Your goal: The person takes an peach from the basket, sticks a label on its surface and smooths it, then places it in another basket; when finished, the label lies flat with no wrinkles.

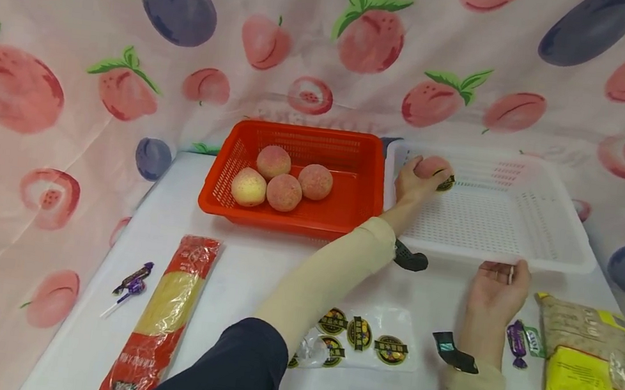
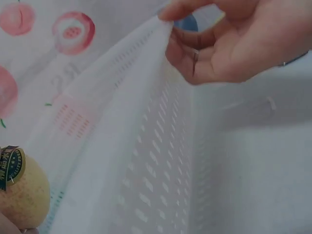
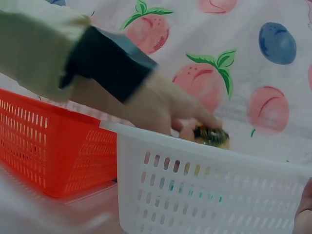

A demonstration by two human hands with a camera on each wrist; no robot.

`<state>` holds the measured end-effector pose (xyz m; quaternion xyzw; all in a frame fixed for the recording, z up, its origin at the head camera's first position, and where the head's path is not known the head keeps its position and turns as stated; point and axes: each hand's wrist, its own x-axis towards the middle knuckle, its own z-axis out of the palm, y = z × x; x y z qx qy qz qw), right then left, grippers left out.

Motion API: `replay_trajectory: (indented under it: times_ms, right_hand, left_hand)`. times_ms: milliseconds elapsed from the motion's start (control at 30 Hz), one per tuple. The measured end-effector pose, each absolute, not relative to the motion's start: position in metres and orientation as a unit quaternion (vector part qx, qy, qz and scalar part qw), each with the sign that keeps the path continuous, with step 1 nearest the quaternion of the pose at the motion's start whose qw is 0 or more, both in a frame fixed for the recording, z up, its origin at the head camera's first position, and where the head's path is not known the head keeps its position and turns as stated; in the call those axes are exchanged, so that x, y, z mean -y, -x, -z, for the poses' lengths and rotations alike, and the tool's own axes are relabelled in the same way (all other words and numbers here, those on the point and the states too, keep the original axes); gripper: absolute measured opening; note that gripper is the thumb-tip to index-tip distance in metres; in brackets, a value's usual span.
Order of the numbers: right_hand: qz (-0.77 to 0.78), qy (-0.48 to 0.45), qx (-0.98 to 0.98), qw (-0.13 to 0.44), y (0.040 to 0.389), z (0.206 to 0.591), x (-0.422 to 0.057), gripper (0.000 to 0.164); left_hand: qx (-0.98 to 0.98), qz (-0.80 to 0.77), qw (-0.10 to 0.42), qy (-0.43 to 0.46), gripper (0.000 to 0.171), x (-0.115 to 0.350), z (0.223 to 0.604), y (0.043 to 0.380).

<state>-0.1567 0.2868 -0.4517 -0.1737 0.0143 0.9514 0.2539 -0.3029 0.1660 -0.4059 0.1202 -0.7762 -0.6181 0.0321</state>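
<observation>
My left hand (image 1: 410, 185) grips a peach (image 1: 434, 166) over the left end of a white perforated basket (image 1: 485, 258). A round black-and-gold sticker (image 1: 445, 183) is on that peach; in the left wrist view the peach (image 2: 27, 195) looks yellowish, at the lower left. With thumb and curled fingers, my right hand (image 1: 497, 293) pinches the basket's front rim; the left wrist view shows this hand (image 2: 234, 44) from the side, a ring on one finger. From the right wrist view, the left hand (image 3: 163, 105) reaches over the rim, which partly hides the peach.
A red basket (image 1: 286, 225) with several peaches (image 1: 284, 192) adjoins the white one. In front lie a clear sheet of stickers (image 1: 390, 350), a red-and-yellow noodle packet (image 1: 162, 313), wrapped candies (image 1: 517, 342), a lollipop (image 1: 134, 287) and a yellow bag (image 1: 593, 375). A fruit-print cloth (image 1: 318, 41) hangs behind.
</observation>
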Motion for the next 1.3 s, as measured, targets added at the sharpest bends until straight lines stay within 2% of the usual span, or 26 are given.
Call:
replay_trajectory:
  times_ms: [367, 767, 967, 1100, 1167, 1300]
  right_hand:
    - [-0.957, 0.166, -0.019, 0.237, 0.156, 0.453, -0.276, 0.031]
    - [-0.958, 0.175, -0.010, 0.225, 0.157, 0.453, -0.275, 0.038]
    - [-0.960, 0.167, -0.007, 0.226, 0.155, 0.453, -0.280, 0.035]
    - [-0.960, 0.156, 0.002, 0.233, 0.155, 0.455, -0.284, 0.034]
    - [-0.960, 0.152, -0.001, 0.235, 0.155, 0.455, -0.287, 0.033]
    - [-0.961, 0.148, -0.007, 0.232, 0.155, 0.455, -0.292, 0.032]
  left_hand:
    - [0.792, 0.589, 0.028, -0.159, 0.055, -0.160, 0.416, 0.312]
    - [0.801, 0.570, -0.026, -0.182, 0.055, -0.156, 0.417, 0.313]
    - [0.819, 0.556, -0.036, -0.135, 0.069, -0.161, 0.408, 0.312]
    - [0.819, 0.568, -0.027, -0.079, 0.068, -0.160, 0.398, 0.308]
    - [0.798, 0.599, -0.045, -0.049, 0.066, -0.155, 0.391, 0.302]
    - [0.729, 0.675, -0.115, -0.004, 0.057, -0.133, 0.376, 0.287]
